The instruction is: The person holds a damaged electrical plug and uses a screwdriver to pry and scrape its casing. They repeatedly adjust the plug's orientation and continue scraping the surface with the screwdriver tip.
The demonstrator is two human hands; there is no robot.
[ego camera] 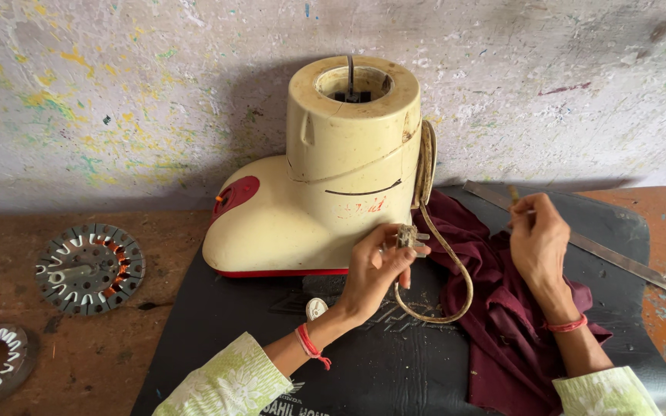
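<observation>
Showing a bench scene from above, listed from largest item to smallest:

- Wall (117,100): paint-flecked, behind the bench.
- Mat (395,362): dark sheet over the worn wooden bench (102,354).
- Mixer base (325,185): cream, boot-shaped housing with a red knob; it stands on the mat against the wall, its tall drum upright and open at the top.
- Cloth (502,323): maroon, crumpled on the mat just right of the mixer base.
- Ruler (580,239): long metal strip lying diagonally on the mat, behind the right hand.
- Stators (90,268): two round laminated rings on the bare bench, well apart from both hands, at far left.
- Cord (456,270): drops from coils on the right side of the drum, loops over the cloth and curls back up to the plug.
- Right hand (537,243): fingers closed around a thin tool whose tip pokes up above the knuckles; it hovers over the cloth, near the plug but not touching it.
- Left hand (375,266): thumb and fingers pinched firmly on the plug, in front of the mixer base.
- Plug (408,236): held at the left fingertips, pins pointing right toward the right hand; the left hand is the nearer one.
</observation>
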